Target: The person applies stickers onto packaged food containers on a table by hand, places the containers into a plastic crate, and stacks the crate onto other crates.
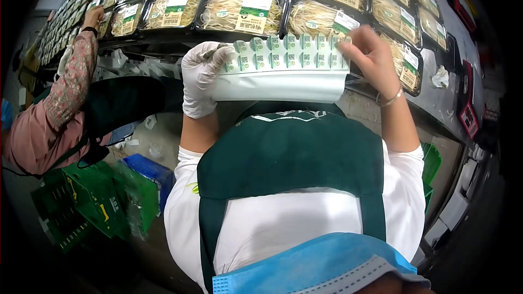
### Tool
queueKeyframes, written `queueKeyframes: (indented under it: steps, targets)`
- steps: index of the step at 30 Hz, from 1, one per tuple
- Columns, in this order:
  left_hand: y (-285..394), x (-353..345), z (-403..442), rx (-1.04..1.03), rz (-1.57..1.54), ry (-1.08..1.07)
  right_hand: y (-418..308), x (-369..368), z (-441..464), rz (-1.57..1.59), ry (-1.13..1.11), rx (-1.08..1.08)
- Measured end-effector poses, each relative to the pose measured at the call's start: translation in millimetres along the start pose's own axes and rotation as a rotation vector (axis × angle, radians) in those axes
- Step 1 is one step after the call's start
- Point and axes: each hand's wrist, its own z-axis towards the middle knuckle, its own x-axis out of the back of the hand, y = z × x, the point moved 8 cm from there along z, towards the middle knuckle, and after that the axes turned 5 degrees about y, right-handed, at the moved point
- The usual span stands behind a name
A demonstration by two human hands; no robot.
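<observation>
Closest to the lens, at the bottom of the view, a blue face mask (pixel 321 264), just below a white shirt (pixel 294 223) and dark green apron (pixel 289 152). Pinched at its left end between thumb and bent fingers of the white-gloved left hand (pixel 200 79): a label sheet (pixel 280 62), held up in front of the chest. Set at the opposite, upper right corner, the bare right hand (pixel 376 60), with thumb against the sheet and fingers curled close by; blurred at the tips, so impossible to tell how firmly closed. Circled at that wrist by a thin bracelet (pixel 389 98).

Stretched crosswise from hand to hand, long axis running left to right, nearly level, with two rows of round green-and-white labels toward the camera, the upper ones jutting past the top edge, and a blank white strip below. Placed to the right of the left hand and to the left of the right hand.

Lined up beyond, on a metal table (pixel 430 106), in rows: black trays (pixel 242 11) of pale sprouts under clear covers with green-and-cream labels. Lying near the right-hand rows, a crumpled white scrap (pixel 440 78). Reaching toward the trays at far left, another person's hand (pixel 93 17), extended from a floral sleeve (pixel 76 84). Stacked low behind, green crates (pixel 103 201) and a blue crate (pixel 150 169).
</observation>
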Motion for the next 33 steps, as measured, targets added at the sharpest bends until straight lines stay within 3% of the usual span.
queueKeyframes:
  steps: [2,4,6,12,15,17,19,20,22,24,26,28,29,31,33]
  targets:
    - [0.6,-0.7,0.7,-0.042,0.087,-0.043,-67.3,13.5,-2.1,-0.301,0.268,0.603]
    - [0.9,-7.3,-1.5,-0.025,0.067,-0.054,-83.6,-5.4,-4.9,-0.298,0.111,0.689]
    - [-5.2,-9.2,0.7,0.047,0.078,-0.067,-79.0,-22.5,-4.6,-0.337,-0.022,0.633]
    - [-34.7,-13.0,-0.3,0.263,0.041,-0.067,-58.6,-32.7,-20.7,-0.438,0.053,0.644]
    - [-65.0,-8.8,-0.2,0.394,-0.015,-0.051,-38.2,-31.0,-25.4,-0.371,0.036,0.568]
    - [-76.6,-7.1,-1.1,0.445,-0.025,0.002,-21.4,2.2,-26.7,0.015,0.140,0.383]
    - [-78.9,-2.9,-4.3,0.451,0.036,0.002,41.8,53.8,-31.9,0.424,0.367,-0.113]
    - [-80.7,-0.2,-6.3,0.445,0.092,0.010,70.5,76.4,-37.9,0.460,0.464,-0.191]
    - [-87.7,-0.2,-10.2,0.454,0.080,0.030,120.5,85.8,-52.3,0.228,0.321,-0.400]
    - [-94.8,2.9,-13.3,0.462,-0.035,0.070,122.9,84.1,-54.2,-0.181,0.283,-0.472]
    - [-96.4,5.7,-12.9,0.469,-0.031,0.102,116.8,81.3,-48.6,-0.310,0.295,-0.443]
    - [-88.7,4.6,-14.5,0.466,0.091,0.103,106.8,78.7,-39.1,-0.713,0.279,-0.335]
    - [-85.1,6.2,-14.2,0.447,0.100,0.106,111.4,81.6,-38.9,-0.846,0.199,-0.397]
    - [-86.4,21.0,-18.1,0.446,0.120,0.166,133.1,110.2,-42.4,-0.913,0.202,-0.605]
    - [-86.3,32.9,-29.7,0.437,0.092,0.259,159.2,150.5,-46.6,-0.909,0.266,-0.587]
